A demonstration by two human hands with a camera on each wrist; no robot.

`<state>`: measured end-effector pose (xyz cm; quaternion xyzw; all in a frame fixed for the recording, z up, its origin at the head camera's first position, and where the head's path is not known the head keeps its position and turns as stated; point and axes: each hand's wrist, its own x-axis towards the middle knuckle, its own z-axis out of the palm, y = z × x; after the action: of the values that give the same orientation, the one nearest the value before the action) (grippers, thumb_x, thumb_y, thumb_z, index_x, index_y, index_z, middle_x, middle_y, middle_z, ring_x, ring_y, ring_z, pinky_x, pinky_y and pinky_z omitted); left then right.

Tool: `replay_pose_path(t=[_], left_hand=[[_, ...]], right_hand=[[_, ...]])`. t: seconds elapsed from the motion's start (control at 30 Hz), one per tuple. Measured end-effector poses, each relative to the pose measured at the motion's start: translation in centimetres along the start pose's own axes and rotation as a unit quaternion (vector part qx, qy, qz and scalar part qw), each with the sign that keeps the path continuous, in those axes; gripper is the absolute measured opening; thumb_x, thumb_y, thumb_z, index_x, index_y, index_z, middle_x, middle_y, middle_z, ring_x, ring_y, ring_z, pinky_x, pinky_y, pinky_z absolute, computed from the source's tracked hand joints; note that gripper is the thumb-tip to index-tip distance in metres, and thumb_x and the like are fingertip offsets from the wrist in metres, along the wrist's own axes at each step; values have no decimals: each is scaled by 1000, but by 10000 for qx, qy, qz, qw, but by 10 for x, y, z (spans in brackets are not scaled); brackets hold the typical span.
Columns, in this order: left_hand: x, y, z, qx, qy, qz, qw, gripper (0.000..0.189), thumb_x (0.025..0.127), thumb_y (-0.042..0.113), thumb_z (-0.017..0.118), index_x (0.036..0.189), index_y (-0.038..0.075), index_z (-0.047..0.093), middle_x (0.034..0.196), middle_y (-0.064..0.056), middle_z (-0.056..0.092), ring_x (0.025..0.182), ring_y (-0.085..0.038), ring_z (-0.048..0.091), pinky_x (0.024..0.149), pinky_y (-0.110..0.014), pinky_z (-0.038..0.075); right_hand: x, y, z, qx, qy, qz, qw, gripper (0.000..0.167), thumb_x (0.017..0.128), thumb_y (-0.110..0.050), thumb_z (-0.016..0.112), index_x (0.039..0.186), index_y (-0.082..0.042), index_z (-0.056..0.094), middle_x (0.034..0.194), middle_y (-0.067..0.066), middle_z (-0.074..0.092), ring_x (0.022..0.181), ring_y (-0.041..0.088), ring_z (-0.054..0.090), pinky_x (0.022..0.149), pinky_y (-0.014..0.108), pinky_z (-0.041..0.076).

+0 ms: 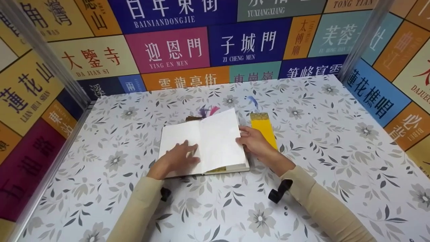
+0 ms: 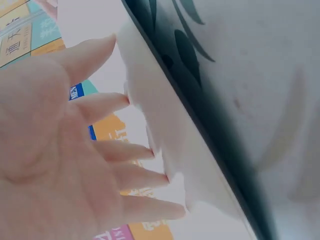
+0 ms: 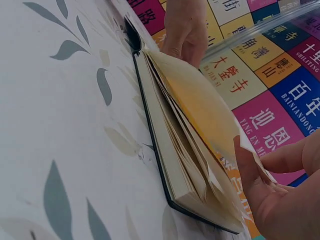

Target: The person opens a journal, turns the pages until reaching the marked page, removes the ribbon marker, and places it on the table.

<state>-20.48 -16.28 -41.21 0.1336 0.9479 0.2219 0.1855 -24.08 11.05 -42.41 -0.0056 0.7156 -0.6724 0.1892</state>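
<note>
An open notebook (image 1: pixel 179 132) with blank white pages and a dark cover lies on the table. My left hand (image 1: pixel 178 156) rests its spread fingertips on the left-hand page, as the left wrist view also shows. At the right edge, my right hand (image 1: pixel 258 143) pinches a page (image 1: pixel 220 141) between thumb and fingers, holding it raised from those beneath. Under that page, a yellow bookmark (image 3: pixel 192 125) shows in the right wrist view; its glittery gold end (image 1: pixel 219 169) peeks out at the book's bottom edge. More loose pages (image 3: pixel 175 145) fan out below it.
A second yellow bookmark (image 1: pixel 263 131) with a gold glitter end and blue tassel (image 1: pixel 252 102) lies right of the notebook, partly behind my right hand. Purple (image 1: pixel 203 111) and pink tassels (image 1: pixel 214 110) and a brown piece (image 1: pixel 194 118) show past the book's far edge. Sign-printed walls (image 1: pixel 168 50) enclose the flowered table (image 1: pixel 117 201).
</note>
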Motion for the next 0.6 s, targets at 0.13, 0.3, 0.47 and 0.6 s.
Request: replay_pose_path(t=[0.13,0.3,0.47,0.6], left_hand=[[-8,-9,-2,-945,526,569,9925,45,103,23,55,142,1,54,150,-23,49,140,-40,46,119,-51,36],[-16,-16,-4,-2194,969,480,9696,46,105,22,52,145,0,50,149,-20,52,140,-36,49,119,-49,38],[-23,-20,-6,-3040,1238,159,9445,54,105,31,51,153,8,40,152,-18,50,141,-34,48,120,-49,37],[-28,-22,-10,-3665,1683,260,9147,56,106,30,50,156,10,35,154,-20,47,143,-33,46,122,-46,35]], right_hand=[[-2,-4,6,-11,6,-76,10000,54,101,-6,49,154,-6,37,141,21,59,95,14,68,78,27,59],[-6,-9,13,50,-302,-492,9983,48,106,-14,44,154,-11,38,139,20,60,99,15,69,80,29,60],[-5,-12,22,127,-907,-879,9919,47,110,-30,37,155,-17,39,146,14,56,120,19,64,91,33,59],[0,-11,30,-483,-1423,-1276,9804,49,109,-29,41,155,-14,38,155,12,48,139,28,51,107,41,52]])
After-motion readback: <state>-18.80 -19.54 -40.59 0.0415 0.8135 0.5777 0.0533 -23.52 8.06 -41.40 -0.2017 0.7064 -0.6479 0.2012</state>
